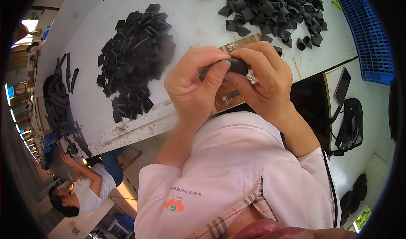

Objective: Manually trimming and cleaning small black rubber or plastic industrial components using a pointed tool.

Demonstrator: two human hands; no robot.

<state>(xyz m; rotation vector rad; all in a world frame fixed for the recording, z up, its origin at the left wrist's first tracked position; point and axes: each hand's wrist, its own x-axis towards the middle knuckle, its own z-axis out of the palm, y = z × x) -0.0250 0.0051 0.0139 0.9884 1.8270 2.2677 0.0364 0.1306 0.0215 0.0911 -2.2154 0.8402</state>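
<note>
Close to the table's edge, both hands pinch one small black piece of soft sheet material, rolled or folded over into a tube-like shape. My left hand is closed round its left end, thumb on top. On its right end, the fingers of my right hand curl over from above. The inner part of the piece is hidden by my fingers. Under my hands is a brown board with clear film and tape on it. A heap of flat black pieces lies left of my hands; a heap of looped black pieces lies beyond them.
Long black strips are piled at the white table's far left. A blue plastic basket stands at the right. Beside it lie a phone-like slab and a black mesh bag. Another person sits at lower left.
</note>
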